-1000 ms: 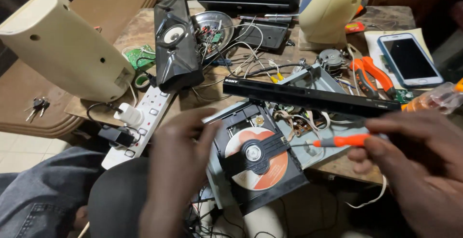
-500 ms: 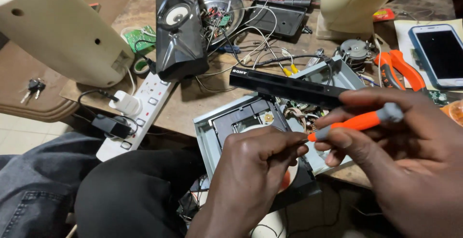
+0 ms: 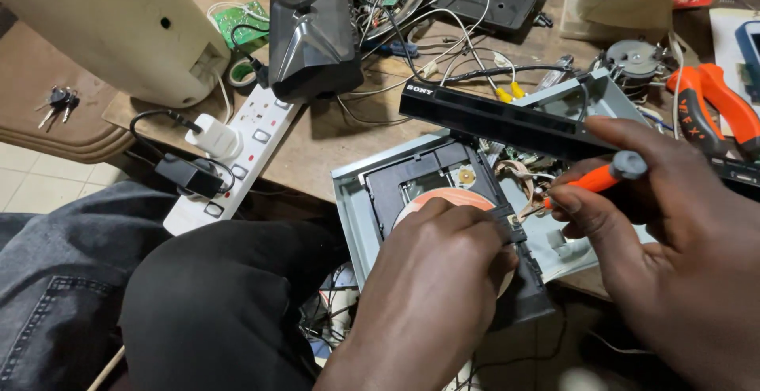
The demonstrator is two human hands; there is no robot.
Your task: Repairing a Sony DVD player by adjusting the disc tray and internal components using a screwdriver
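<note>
An opened disc player point(image 3: 358, 193) with a grey metal shell lies at the table's near edge. An orange disc point(image 3: 443, 198) sits in its black tray. My left hand point(image 3: 431, 268) rests on the disc and the black drive frame, fingers curled over it. My right hand point(image 3: 657, 233) pinches a small orange-handled screwdriver point(image 3: 595, 179) with a grey cap, its tip pointing left at the drive's right edge. The player's long black front panel point(image 3: 507, 122) lies across the back of the shell.
A white power strip point(image 3: 237, 153) with plugs lies to the left, beside a black speaker point(image 3: 310, 31) and a cream casing point(image 3: 111, 31). Orange pliers point(image 3: 712, 106), a small motor point(image 3: 633, 58), loose wires and circuit boards crowd the table's back. Keys point(image 3: 57, 100) lie on a brown cushion.
The view has moved in closer and lower. My left hand has come down onto the disc and drive. My right hand has brought the screwdriver in to the drive's right edge.
</note>
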